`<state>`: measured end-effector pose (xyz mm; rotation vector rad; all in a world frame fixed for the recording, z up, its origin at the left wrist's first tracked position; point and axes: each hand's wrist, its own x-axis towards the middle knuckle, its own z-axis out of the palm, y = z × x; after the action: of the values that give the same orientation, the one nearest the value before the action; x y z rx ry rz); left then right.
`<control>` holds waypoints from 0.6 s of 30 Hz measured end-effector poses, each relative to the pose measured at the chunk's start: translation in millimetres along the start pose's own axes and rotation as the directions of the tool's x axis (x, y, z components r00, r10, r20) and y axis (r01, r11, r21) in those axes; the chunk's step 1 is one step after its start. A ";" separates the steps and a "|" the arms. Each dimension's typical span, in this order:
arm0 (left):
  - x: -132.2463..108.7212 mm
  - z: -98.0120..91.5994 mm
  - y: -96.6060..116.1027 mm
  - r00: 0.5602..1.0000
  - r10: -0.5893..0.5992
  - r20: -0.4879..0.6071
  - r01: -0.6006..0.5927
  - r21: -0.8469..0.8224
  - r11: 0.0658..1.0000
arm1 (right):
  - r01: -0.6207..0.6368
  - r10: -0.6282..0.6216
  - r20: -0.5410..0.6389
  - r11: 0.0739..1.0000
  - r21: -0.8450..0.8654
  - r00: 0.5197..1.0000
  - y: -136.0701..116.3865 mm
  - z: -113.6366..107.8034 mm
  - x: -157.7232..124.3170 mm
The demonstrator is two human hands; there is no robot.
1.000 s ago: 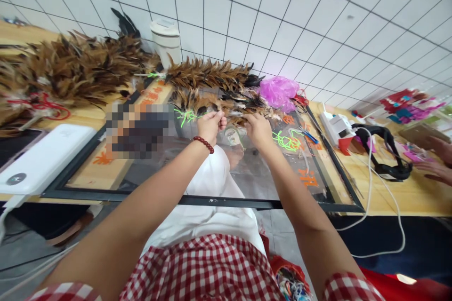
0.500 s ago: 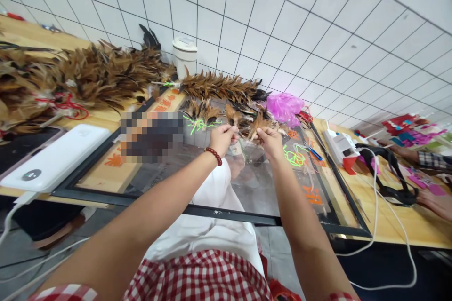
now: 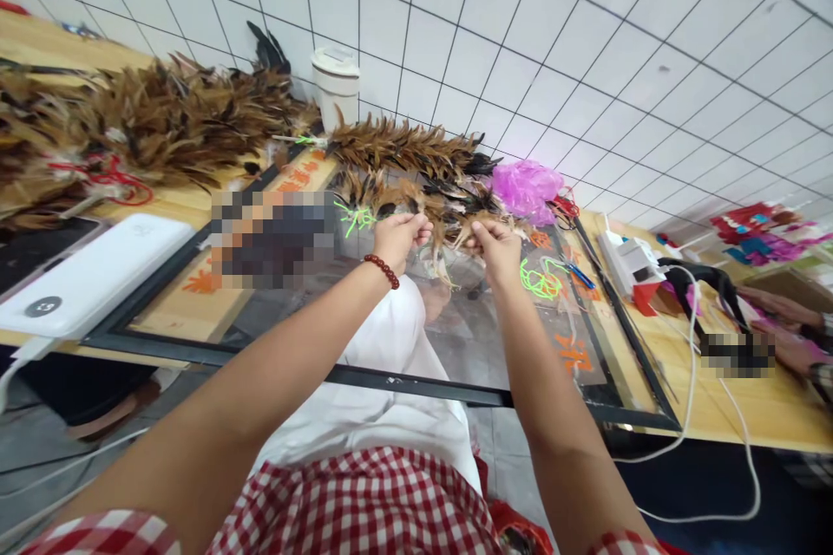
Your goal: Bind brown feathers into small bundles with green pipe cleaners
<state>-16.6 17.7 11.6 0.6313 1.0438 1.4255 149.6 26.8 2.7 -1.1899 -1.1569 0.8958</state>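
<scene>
My left hand (image 3: 398, 241), with a beaded bracelet (image 3: 383, 270) at its wrist, is closed with thumb and fingers pressed together. What it holds, if anything, I cannot make out. A hand's width to its right, my right hand (image 3: 498, 247) pinches a brown feather (image 3: 463, 236) by thumb and forefinger. Both hands are over a glass-topped black frame (image 3: 416, 386). Just beyond them lies a row of loose brown feathers (image 3: 390, 195), with green cord (image 3: 357, 217) at its left end. Behind that rests a long feather duster (image 3: 403, 147).
A bigger heap of feathers (image 3: 182, 117) lies left, near a white power bank (image 3: 97, 273). A cup (image 3: 336, 87) stands by the tiled wall. At right are a pink plastic bag (image 3: 528, 191), green cord (image 3: 540, 279), a blue pen (image 3: 581, 276), a power strip (image 3: 628, 264) and another person's hands (image 3: 784, 325).
My left hand has shifted a little left, widening the gap between my hands. My right hand keeps its pinch. The view has tilted slightly, and the other person's hands at right have moved.
</scene>
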 end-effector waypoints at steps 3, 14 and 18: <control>-7.0 1.6 2.1 0.985 -0.115 0.127 0.114 0.014 0.993 | -0.037 0.033 0.033 0.991 0.131 0.999 -2.3 9.8 -4.4; -12.5 2.6 4.6 0.935 -0.285 0.213 0.252 0.168 0.953 | 0.232 -0.227 0.090 0.972 -0.040 0.970 7.8 15.2 -13.0; -12.9 2.2 3.2 0.925 -0.303 0.228 0.257 0.212 0.943 | 0.268 -0.262 0.075 0.960 -0.084 0.962 8.9 13.8 -14.1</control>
<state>-14.2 6.0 18.0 0.7420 1.0144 0.9773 133.7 18.0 -9.0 -1.0560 -1.3853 0.6847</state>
